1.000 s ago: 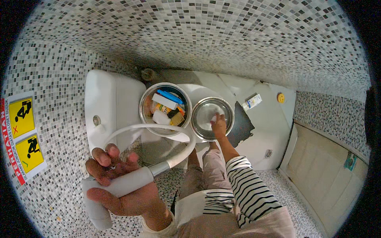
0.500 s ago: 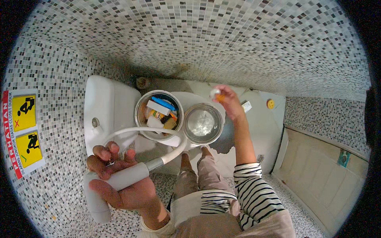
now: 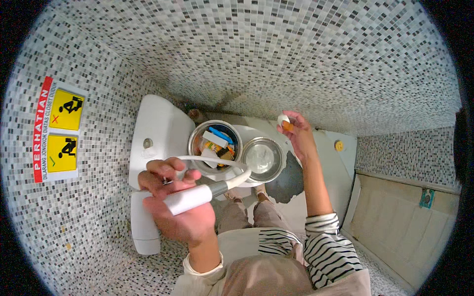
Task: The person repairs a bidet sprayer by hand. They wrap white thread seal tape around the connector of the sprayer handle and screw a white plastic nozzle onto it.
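My left hand [image 3: 180, 222], at lower left, grips a white cylindrical handle [image 3: 192, 198] with a metal collar and pale hose [image 3: 241, 177]; a larger white body [image 3: 145, 232] shows behind it. My right hand [image 3: 301, 135] is raised at right of centre, pinching a small white-and-orange object [image 3: 285, 123]. Below and left of it, a steel bowl [image 3: 276, 165] with clear liquid sits on the white toilet, beside a second bowl [image 3: 196, 135] full of mixed items: a blue piece, white blocks and orange and tan things.
The toilet tank [image 3: 150, 118] stands at left under a yellow pictogram sign [image 3: 63, 111] on mosaic-tiled walls. A small yellow round item [image 3: 338, 145] lies on the pale surface at right, with a dark ragged patch [image 3: 289, 187] in it. A pale door-like panel [image 3: 390, 217] is at lower right.
My right hand has risen from inside the liquid bowl to above and right of it, holding the small object. My left hand has shifted rightward in the picture with the handle, as the view moved too.
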Tool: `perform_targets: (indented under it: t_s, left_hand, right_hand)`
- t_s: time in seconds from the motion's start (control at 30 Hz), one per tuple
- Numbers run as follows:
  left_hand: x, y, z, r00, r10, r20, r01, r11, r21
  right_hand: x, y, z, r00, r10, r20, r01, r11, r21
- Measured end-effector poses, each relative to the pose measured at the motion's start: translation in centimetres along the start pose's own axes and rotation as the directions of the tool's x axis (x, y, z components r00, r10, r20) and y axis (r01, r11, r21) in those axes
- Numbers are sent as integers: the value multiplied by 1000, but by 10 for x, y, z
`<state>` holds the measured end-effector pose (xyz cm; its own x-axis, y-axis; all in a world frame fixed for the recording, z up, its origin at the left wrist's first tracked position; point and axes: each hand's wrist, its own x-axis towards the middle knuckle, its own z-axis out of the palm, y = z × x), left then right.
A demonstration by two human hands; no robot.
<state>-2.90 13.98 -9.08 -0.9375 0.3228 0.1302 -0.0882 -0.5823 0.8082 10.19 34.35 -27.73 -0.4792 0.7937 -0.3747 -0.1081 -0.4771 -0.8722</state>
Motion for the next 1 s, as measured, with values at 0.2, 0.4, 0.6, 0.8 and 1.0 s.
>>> perform_targets:
  t_s: [0.2, 0.4, 0.6, 0.8, 1.0]
  left_hand:
    - [2, 31, 5, 965, 60, 256, -3, 976, -218]
    - [2, 48, 9, 948, 148, 281, -86, 971, -221]
    - [-1, 56, 1, 917, 127, 378, -34, 969, -244]
    - [-2, 60, -2, 911, 135, 389, -25, 961, -275]
    - [0, 60, -1, 948, 173, 268, -107, 964, -243]
  right_hand:
    - [-107, -78, 82, 956, -147, 255, 136, 989, 62]
    - [-178, -111, 128, 710, -530, 464, 624, 779, -66]
    - [-201, -110, 144, 660, -528, 534, 699, 693, -178]
    - [-207, -107, 151, 627, -580, 520, 754, 619, -219]
    - [-218, -101, 154, 532, -671, 516, 846, 414, -335]
